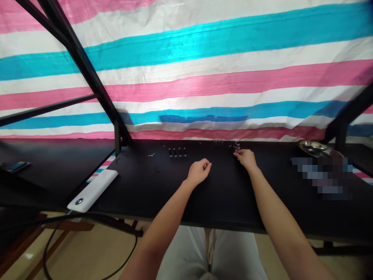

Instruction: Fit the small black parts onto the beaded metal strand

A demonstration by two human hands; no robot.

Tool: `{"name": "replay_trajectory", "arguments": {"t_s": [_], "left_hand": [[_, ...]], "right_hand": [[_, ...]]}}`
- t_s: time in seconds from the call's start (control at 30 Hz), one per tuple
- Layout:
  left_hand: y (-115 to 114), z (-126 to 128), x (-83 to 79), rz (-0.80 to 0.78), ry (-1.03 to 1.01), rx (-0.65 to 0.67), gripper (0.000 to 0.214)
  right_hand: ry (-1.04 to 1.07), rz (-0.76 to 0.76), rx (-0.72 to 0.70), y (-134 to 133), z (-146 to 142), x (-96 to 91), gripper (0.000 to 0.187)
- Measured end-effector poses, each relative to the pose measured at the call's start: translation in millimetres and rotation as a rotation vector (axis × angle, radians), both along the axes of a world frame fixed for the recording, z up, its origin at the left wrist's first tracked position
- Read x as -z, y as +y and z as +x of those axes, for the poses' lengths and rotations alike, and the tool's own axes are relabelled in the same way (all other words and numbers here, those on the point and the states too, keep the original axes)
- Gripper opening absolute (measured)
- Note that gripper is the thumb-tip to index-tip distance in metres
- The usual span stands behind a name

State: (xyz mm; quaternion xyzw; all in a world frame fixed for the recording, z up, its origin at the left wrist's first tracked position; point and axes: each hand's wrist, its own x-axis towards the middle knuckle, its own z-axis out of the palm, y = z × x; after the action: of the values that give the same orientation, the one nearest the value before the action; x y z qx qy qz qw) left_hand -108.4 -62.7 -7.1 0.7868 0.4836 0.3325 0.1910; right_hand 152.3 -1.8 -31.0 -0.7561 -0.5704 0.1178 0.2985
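Note:
My right hand (246, 158) is near the back of the black table (221, 186), its thumb and fingers pinched together. Right at its fingertips is a small greyish piece (238, 147), too small to name; whether the fingers grip it or only touch it is unclear. My left hand (199, 171) rests low over the middle of the table with its fingers curled closed, and anything inside is hidden. To its left, several small black cylinders (175, 152) with pale ends stand in a row. A line of several tiny thin pieces (218, 141) lies by the back edge.
White bits of thread or wire (151, 155) lie scattered on the tabletop. At the left edge is a white power bank (93, 190) with a cable. A shiny metal dish (317, 148) and a blurred-out item (323, 179) are on the right. Striped sheeting (204, 77) hangs behind.

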Motion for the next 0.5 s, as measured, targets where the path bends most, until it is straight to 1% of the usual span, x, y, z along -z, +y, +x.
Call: {"name": "replay_trajectory", "arguments": {"t_s": [0.07, 0.1, 0.23, 0.3, 0.37, 0.4, 0.5], "left_hand": [[1.4, -0.4, 0.9, 0.007, 0.022, -0.035, 0.023], [2.5, -1.5, 0.8, 0.007, 0.036, -0.077, 0.024], [9.6, -12.6, -4.7, -0.043, 0.088, -0.377, 0.028], [13.8, -20.9, -9.3, -0.079, 0.124, -0.490, 0.044], [17.6, -28.5, -13.4, -0.106, 0.177, -0.548, 0.061], [19.4, -31.6, -15.1, -0.117, 0.205, -0.566, 0.065], [24.1, -36.7, -18.1, -0.144, 0.272, -0.591, 0.071]], "right_hand": [[-0.049, -0.007, 0.027, -2.0, -1.4, -1.0, 0.026], [-0.070, -0.011, 0.040, -2.9, -1.9, -1.7, 0.028], [-0.123, -0.051, 0.070, -5.7, -1.7, -5.7, 0.034], [-0.135, -0.084, 0.062, -8.2, -0.9, -9.2, 0.034], [-0.140, -0.126, 0.062, -12.9, -1.0, -14.4, 0.033], [-0.141, -0.152, 0.066, -16.2, -1.9, -17.5, 0.031], [-0.155, -0.231, 0.061, -29.8, -9.6, -27.3, 0.026]]}}
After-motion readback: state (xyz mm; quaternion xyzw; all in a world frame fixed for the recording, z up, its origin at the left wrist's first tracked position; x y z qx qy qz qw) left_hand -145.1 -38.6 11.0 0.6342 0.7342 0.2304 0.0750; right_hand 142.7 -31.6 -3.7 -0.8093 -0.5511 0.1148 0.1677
